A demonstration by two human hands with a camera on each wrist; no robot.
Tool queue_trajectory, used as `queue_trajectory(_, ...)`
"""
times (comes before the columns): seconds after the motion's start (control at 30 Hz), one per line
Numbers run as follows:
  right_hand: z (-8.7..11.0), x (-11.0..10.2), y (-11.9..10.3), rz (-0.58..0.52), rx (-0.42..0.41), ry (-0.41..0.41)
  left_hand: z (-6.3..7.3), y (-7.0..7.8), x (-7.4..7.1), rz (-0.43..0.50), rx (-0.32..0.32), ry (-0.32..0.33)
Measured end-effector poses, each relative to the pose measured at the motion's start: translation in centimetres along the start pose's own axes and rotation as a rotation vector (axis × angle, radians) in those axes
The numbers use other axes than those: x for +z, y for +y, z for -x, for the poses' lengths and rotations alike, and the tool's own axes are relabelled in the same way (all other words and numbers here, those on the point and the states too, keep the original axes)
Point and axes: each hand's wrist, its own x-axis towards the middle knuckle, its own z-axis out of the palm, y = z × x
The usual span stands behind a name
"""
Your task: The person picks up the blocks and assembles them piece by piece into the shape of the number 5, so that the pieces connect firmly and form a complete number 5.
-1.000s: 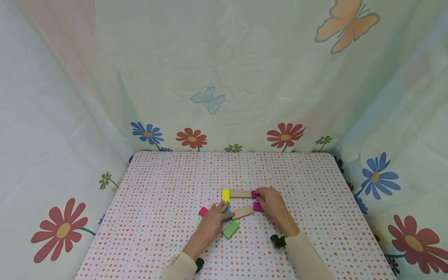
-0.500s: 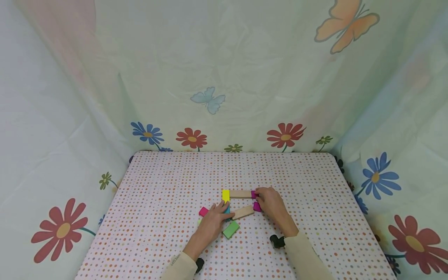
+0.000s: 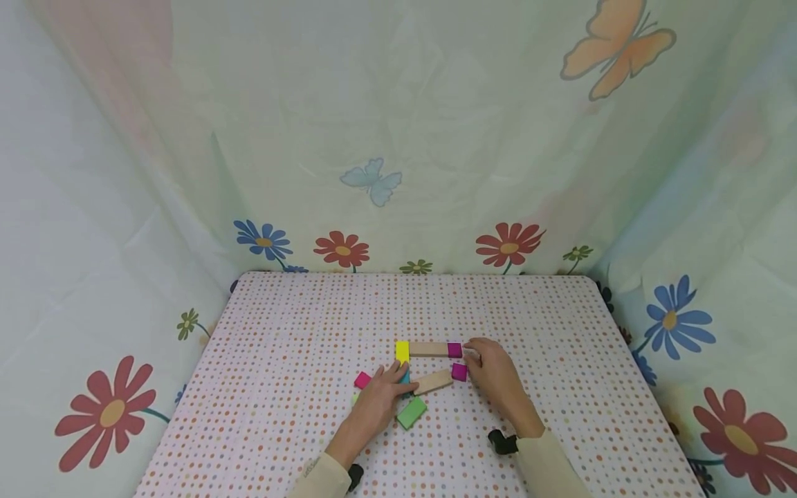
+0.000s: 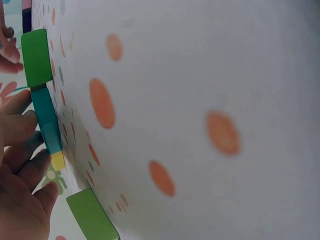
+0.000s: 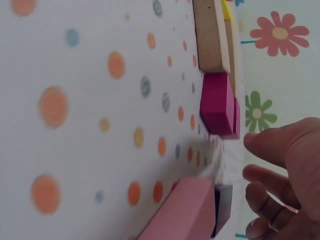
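My left hand (image 3: 373,408) rests at a row of blue blocks (image 3: 405,378), its fingers spread and touching the row; the left wrist view shows the teal side (image 4: 46,120) beside the fingertips. A yellow block (image 3: 402,351) joins the row's far end. Two plain wooden planks (image 3: 428,349) run rightward from this row, with a magenta block (image 3: 454,350) at the far plank's end and another magenta block (image 3: 459,372) by the nearer, slanted one. Just right of these blocks is my right hand (image 3: 498,377), apart from them, fingers loosely bent around nothing.
A green block (image 3: 411,413) lies in front of the row. To the left are a pink block (image 3: 362,380) and a lime block (image 4: 92,215), mostly hidden from the head view. A pale pink block (image 5: 182,212) and a dark block (image 5: 222,207) sit near my right hand.
My right hand has let go of the far magenta block and drawn back a little to the right. The left hand and the blocks have stayed in place.
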Motion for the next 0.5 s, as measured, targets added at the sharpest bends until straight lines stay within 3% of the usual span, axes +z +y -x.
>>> queue_trajectory(0.23,1.6,-0.8,1.4,0.041,0.057,0.077,0.1,0.0,0.1,-0.008,-0.005,-0.005)
queue_trajectory(0.5,2.6,-1.1,1.9,0.100,0.103,0.099,-0.1,-0.1,0.2,0.001,-0.008,0.001)
